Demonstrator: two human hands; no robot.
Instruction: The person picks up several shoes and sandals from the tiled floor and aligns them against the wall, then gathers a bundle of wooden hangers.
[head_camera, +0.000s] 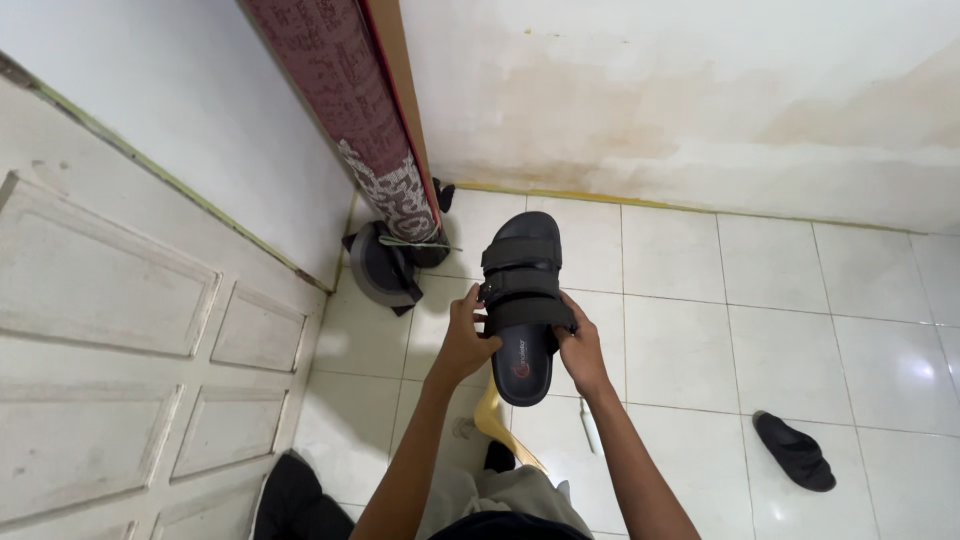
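A black two-strap sandal (521, 300) is held up above the white tiled floor (780, 300), its toe pointing away toward the stained wall (700, 90). The sandal's left edge is pinched by the left hand (466, 338), fingers curled onto the lower strap near the buckles. Its right edge is gripped by the right hand (582, 350), fingers closed against the side of the sole. A second black sandal (794, 450) is seen lying on the floor, well apart to the right of the held sandal. To the left of the held sandal, a rolled patterned mat (350, 110) is leaned in the corner beside a panelled white door (120, 330).
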